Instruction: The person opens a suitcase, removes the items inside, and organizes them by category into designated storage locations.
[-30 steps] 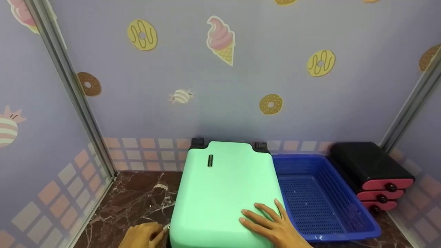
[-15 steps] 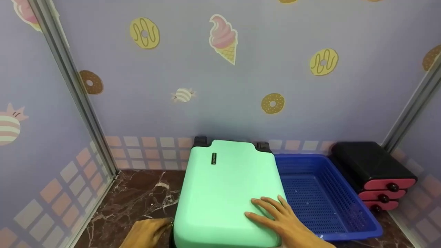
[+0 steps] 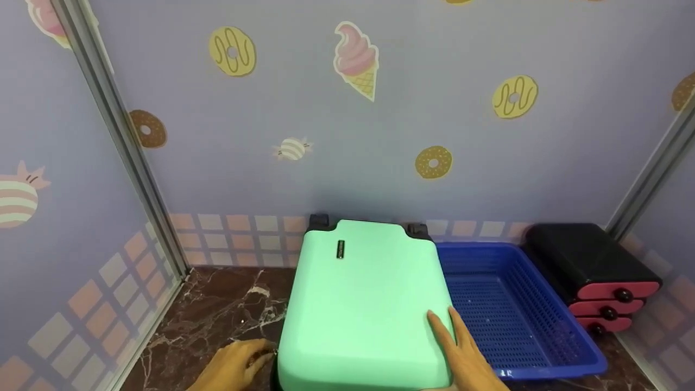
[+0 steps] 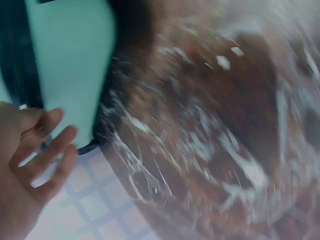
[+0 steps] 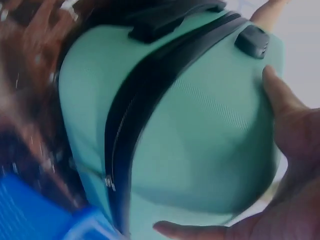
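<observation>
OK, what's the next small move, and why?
Probably draw the left hand along the zipper: that hand seems to pinch a metal pull there, and the right hand rests on the opposite side of the green suitcase, which should help steady it.

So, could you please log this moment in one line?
suitcase: lying flat; left hand: pinching zipper pull; right hand: touching suitcase's right side; blue basket: right of suitcase

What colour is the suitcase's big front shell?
Plain mint green; the shell shows best in the head view.
</observation>
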